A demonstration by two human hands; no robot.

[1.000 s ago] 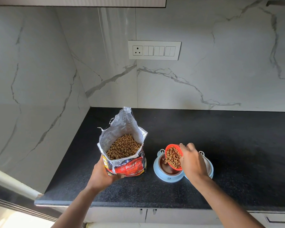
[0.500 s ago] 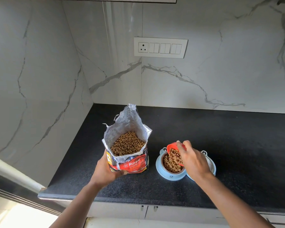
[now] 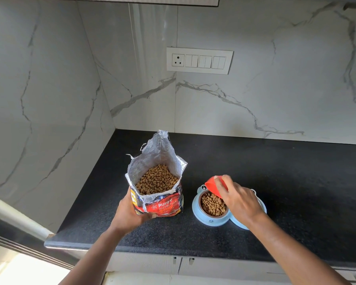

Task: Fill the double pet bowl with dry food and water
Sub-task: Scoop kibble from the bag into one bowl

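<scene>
- Kitchen corner: black speckled countertop (image 3: 275, 182), white marble-veined walls, a switch plate (image 3: 199, 60) on the back wall, cabinet fronts below the counter edge.
- Double pet bowl (image 3: 209, 220): pale blue, near the front edge; left well filled with kibble (image 3: 212, 204); right well mostly hidden behind the wrist, contents cannot be told.
- Orange scoop (image 3: 215, 185): tipped mouth-down over the left well, apparently emptied.
- Right hand (image 3: 237, 199): fingers closed around the scoop, held above the bowl to pour.
- Food bag (image 3: 160, 206): upright, top open, kibble showing, just left of the bowl.
- Left hand (image 3: 130, 212): wrapped round the bag's lower side, likely steadying it.
- Water step: judged not yet done.
</scene>
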